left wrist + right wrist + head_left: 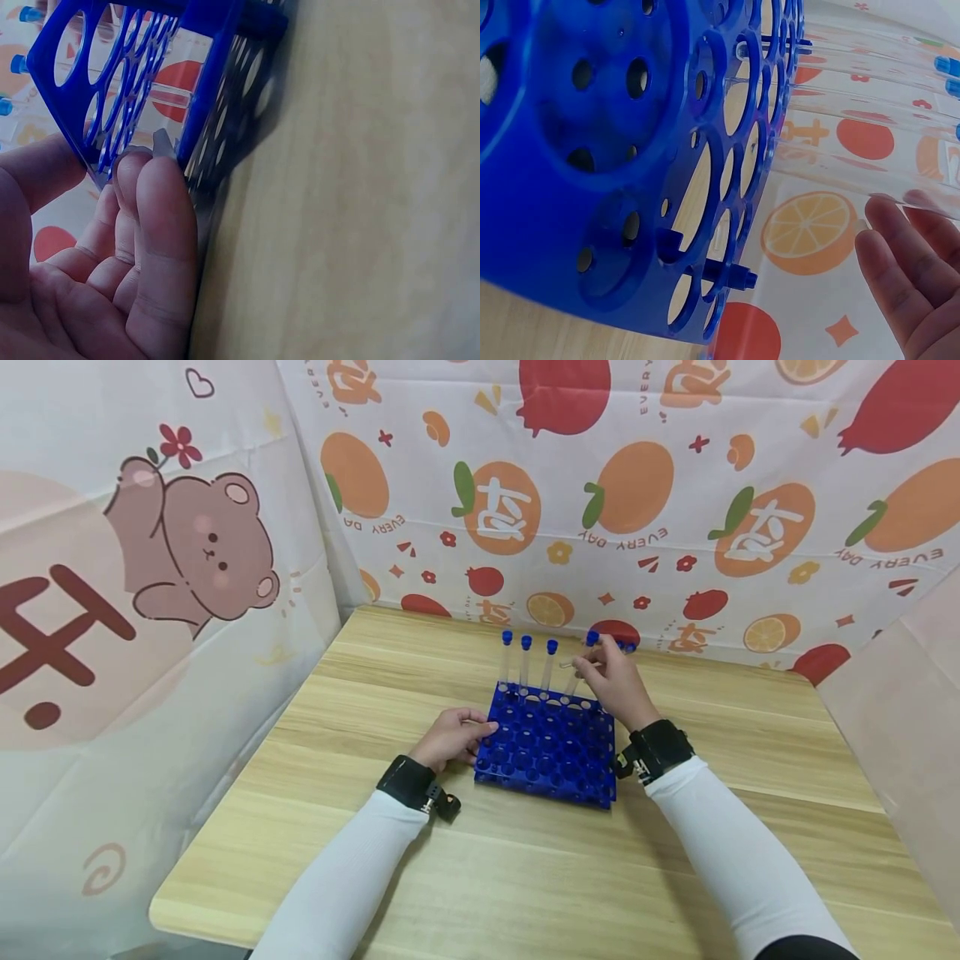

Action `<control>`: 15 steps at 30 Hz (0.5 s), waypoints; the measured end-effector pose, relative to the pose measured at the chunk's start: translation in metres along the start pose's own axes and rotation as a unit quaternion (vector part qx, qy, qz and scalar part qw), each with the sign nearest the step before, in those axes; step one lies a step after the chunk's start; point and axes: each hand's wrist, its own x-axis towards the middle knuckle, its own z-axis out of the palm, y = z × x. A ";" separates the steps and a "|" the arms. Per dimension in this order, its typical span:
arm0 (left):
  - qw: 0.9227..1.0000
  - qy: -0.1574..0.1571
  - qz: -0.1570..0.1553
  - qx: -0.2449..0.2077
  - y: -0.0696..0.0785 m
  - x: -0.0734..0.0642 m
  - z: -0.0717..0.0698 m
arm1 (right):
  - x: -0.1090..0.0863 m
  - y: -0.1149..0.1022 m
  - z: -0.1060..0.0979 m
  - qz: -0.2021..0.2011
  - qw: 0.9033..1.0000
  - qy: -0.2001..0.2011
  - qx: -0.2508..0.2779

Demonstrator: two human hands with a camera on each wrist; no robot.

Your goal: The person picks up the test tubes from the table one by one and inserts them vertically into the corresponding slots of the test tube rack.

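Note:
A blue test tube rack (546,743) with rows of round holes sits on the table. Three clear test tubes with blue caps stand in its far row, among them one tube (524,667) second from the left. My left hand (450,737) holds the rack's left edge, thumb on top; in the left wrist view its fingers (165,217) are at the lower plate. My right hand (617,683) pinches another capped test tube (573,683) near its cap. That tube leans slightly, its lower end at the far row, right of the other three. In the right wrist view, fingers (900,270) lie beside the clear tubes.
Behind my right hand, more blue caps (628,647) show at the table's far side, partly hidden by the hand. The wooden table (300,827) meets a fruit-print cloth (570,560) at the back. A bear-print cloth (217,552) hangs at the left.

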 end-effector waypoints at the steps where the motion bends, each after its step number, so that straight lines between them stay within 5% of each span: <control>1: 1.000 0.001 0.001 0.000 0.000 0.000 0.000 | 0.000 0.000 0.000 0.002 1.000 -0.003 0.001; 15: 1.000 0.001 0.007 -0.008 -0.002 -0.001 0.002 | 0.000 0.005 0.003 0.003 1.000 -0.020 -0.011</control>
